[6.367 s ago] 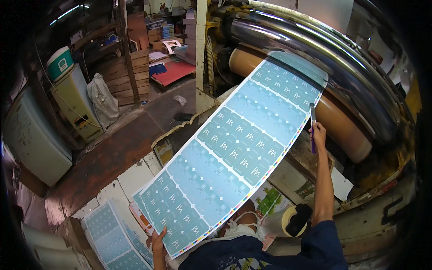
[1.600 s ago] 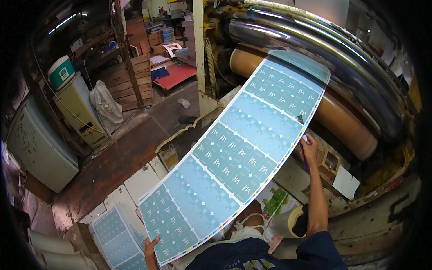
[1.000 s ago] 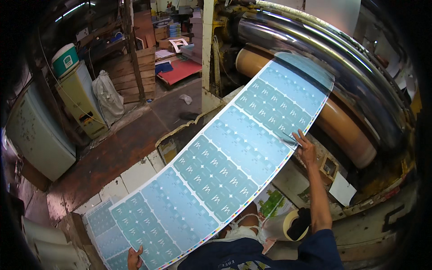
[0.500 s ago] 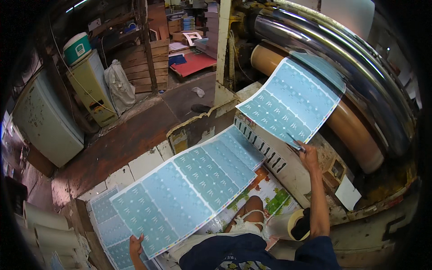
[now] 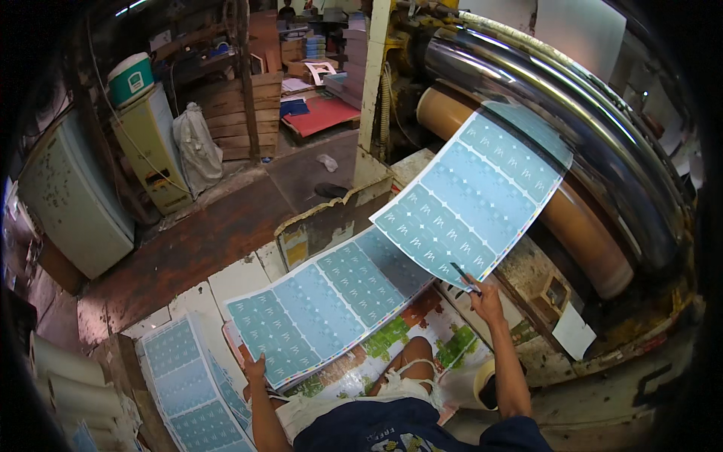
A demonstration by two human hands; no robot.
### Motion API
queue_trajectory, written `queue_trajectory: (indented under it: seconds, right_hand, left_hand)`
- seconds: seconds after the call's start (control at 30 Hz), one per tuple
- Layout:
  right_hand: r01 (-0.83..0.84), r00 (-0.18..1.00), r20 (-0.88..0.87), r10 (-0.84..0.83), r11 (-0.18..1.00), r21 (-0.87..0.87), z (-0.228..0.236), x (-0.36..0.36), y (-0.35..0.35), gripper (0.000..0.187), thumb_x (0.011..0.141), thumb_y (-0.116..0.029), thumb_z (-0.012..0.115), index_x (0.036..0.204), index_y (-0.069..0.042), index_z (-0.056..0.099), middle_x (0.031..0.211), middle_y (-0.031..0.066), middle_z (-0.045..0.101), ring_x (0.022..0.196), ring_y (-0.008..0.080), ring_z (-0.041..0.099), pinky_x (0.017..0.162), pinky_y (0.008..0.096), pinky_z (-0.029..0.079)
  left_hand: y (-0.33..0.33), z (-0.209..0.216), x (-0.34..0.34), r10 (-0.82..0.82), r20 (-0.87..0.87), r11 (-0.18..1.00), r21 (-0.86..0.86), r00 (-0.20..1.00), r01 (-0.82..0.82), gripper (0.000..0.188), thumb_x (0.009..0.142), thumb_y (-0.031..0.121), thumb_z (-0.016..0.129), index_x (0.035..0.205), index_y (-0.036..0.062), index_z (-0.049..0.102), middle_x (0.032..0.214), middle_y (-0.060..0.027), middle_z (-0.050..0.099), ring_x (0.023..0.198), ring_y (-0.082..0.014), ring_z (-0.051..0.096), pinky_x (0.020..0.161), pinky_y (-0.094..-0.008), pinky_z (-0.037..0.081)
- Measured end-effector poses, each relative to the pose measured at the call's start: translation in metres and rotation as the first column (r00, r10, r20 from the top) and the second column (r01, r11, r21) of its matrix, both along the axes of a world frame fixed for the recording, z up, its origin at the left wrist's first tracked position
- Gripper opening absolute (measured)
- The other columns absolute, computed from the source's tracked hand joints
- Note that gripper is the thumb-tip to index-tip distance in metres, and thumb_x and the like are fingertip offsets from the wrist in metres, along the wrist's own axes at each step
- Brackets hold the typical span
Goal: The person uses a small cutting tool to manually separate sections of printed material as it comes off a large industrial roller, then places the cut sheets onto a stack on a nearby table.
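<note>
My left hand (image 5: 256,369) is closed on the near left corner of a printed sheet (image 5: 324,301) patterned in teal and light blue. That sheet lies slanted before me, its far right end passing under a second sheet. The second printed sheet (image 5: 474,188) hangs out from the rollers, its lower edge curling toward me. At that edge my right hand (image 5: 488,300) grips a thin dark-bladed tool (image 5: 461,275), its blade against the sheet. How far the fingers also pinch the sheet is hard to tell. At lower left lies a pile of similar sheets (image 5: 177,361).
Large shiny metal rollers (image 5: 557,98) and a brown roller (image 5: 440,105) fill the right side. A small wooden box (image 5: 556,295) sits on the machine's ledge. White film rolls (image 5: 79,395) stand at lower left. A chipped panel (image 5: 331,218) rises beyond the held sheet.
My left hand and its sheet have moved right and away from me, baring more of the pile. More of the roller sheet has come out; my right hand has shifted down and left with it.
</note>
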State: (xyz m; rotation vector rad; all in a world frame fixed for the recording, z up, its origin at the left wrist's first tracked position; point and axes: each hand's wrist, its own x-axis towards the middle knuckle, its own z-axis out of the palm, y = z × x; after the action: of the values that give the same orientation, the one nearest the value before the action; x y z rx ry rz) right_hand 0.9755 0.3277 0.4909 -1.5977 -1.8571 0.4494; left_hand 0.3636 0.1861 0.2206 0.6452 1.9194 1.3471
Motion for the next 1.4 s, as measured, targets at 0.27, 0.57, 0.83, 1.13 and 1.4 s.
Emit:
queue_trajectory:
  seconds: [0.27,0.57,0.83,1.13,1.4]
  right_hand:
    - [0.098,0.995,-0.049,-0.089,0.969,0.225,-0.051,-0.066,-0.018,0.051,0.079,0.004,0.057,0.128,-0.007,0.059,0.069,0.0203,0.063,0.046,0.0189,0.057,0.050,0.0333,0.046]
    - [0.071,0.991,-0.114,-0.068,0.997,0.023,-0.075,-0.125,-0.020,0.048,0.074,0.004,0.058,0.120,-0.009,0.064,0.125,0.0218,0.057,0.097,0.0344,0.066,0.077,0.0357,0.053]
    - [0.037,0.997,-0.079,-0.028,0.992,0.119,-0.122,-0.163,-0.066,0.046,0.073,0.003,0.059,0.116,-0.009,0.066,0.121,0.0218,0.059,0.094,0.0346,0.067,0.079,0.0361,0.055]
    - [-0.143,0.989,0.033,0.143,0.990,0.003,-0.137,-0.200,-0.100,0.046,0.074,-0.002,0.059,0.119,-0.007,0.063,0.119,0.0223,0.060,0.078,0.0350,0.068,0.071,0.0404,0.056]
    - [-0.251,0.955,0.130,0.267,0.960,-0.123,-0.186,-0.264,-0.144,0.045,0.073,-0.009,0.062,0.118,-0.009,0.065,0.122,0.0226,0.059,0.076,0.0348,0.068,0.070,0.0408,0.058]
  left_hand:
    - [0.033,0.060,0.034,-0.468,-0.442,0.718,-0.695,0.765,0.039,0.150,0.043,0.038,0.095,0.151,0.0095,-0.006,0.153,-0.0317,0.003,0.139,-0.0490,0.013,0.111,-0.0556,0.025]
    - [0.008,-0.014,0.054,-0.513,-0.525,0.599,-0.786,0.680,-0.154,0.135,0.055,0.012,0.089,0.150,0.0091,-0.007,0.148,-0.0359,0.015,0.128,-0.0470,0.040,0.098,-0.0421,0.048]
    - [0.002,-0.016,0.054,-0.645,-0.440,0.577,-0.817,0.625,0.021,0.130,0.060,0.008,0.084,0.151,0.0122,-0.009,0.150,-0.0352,0.010,0.130,-0.0468,0.039,0.092,-0.0422,0.051]
    - [-0.034,-0.090,0.034,-0.484,-0.770,0.767,-0.602,0.417,-0.222,0.130,0.062,0.030,0.088,0.151,0.0059,-0.005,0.150,-0.0365,0.004,0.131,-0.0485,0.036,0.093,-0.0424,0.050]
    - [0.013,-0.016,0.090,-0.408,0.639,0.871,0.059,0.651,0.488,0.072,0.084,0.051,0.067,0.128,-0.0034,0.049,0.111,-0.0154,0.064,0.098,-0.0291,0.064,0.086,-0.0400,0.053]
